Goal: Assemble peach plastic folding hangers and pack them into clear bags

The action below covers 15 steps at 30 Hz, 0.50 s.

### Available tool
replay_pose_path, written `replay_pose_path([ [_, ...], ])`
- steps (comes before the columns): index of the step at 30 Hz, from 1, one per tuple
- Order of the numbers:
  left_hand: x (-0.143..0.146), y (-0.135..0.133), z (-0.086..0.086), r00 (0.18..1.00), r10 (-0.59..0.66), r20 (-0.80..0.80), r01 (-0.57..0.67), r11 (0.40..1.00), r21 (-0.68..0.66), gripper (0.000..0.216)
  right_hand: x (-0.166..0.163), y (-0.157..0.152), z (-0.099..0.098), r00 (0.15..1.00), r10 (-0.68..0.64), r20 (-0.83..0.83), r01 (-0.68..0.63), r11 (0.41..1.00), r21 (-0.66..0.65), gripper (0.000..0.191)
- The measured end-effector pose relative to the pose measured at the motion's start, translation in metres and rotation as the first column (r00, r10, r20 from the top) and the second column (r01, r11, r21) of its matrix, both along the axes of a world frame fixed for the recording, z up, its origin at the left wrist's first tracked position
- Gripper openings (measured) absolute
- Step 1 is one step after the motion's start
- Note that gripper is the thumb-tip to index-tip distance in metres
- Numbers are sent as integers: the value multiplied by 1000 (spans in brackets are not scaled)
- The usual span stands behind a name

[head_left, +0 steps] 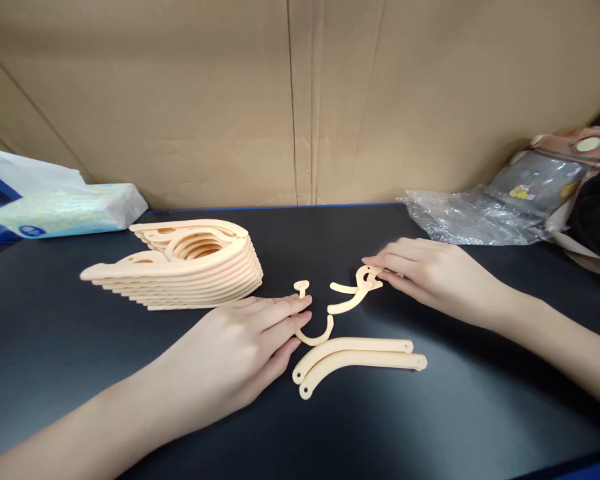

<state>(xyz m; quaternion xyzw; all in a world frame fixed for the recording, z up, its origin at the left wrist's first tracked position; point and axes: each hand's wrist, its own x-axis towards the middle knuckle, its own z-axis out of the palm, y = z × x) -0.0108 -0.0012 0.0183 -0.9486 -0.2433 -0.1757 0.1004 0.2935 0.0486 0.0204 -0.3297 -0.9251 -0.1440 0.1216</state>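
Note:
My left hand [240, 347] rests low over the table, its fingers closed over the middle of a cream plastic hanger hook [323, 337]. The hook's T-shaped end [301, 287] shows beyond the fingertips, while its curved end comes out below them. To the right, my right hand [420, 273] pinches a small cream hanger piece [363, 287] with two curved prongs pointing left; part of it is hidden by the fingers. In front of both hands lie two curved hanger arms [360, 353], side by side, with small holes at their ends.
A tall stack of cream folding hangers [205, 267] sits at the left. Behind it is a tissue pack [80, 210]. A crinkled clear plastic bag [475, 217] and a clear bottle with a brown lid [540, 173] are at the right. A cardboard wall [220, 100] borders the black table [455, 400].

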Motion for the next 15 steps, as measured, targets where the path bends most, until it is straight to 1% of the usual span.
replay_pose_path([
  [5,-2,2,-2,1000,5,5,-5,1000,-7,36,3,-3,6,999,40,-29,-41,999,-36,28],
  [10,-4,3,-5,1000,11,-4,-11,1000,-22,34,14,-6,14,999,39,-32,-43,993,-112,27],
  [15,-6,4,-8,1000,23,-11,-23,999,-22,35,20,-10,20,999,12,-44,-20,978,-205,25],
])
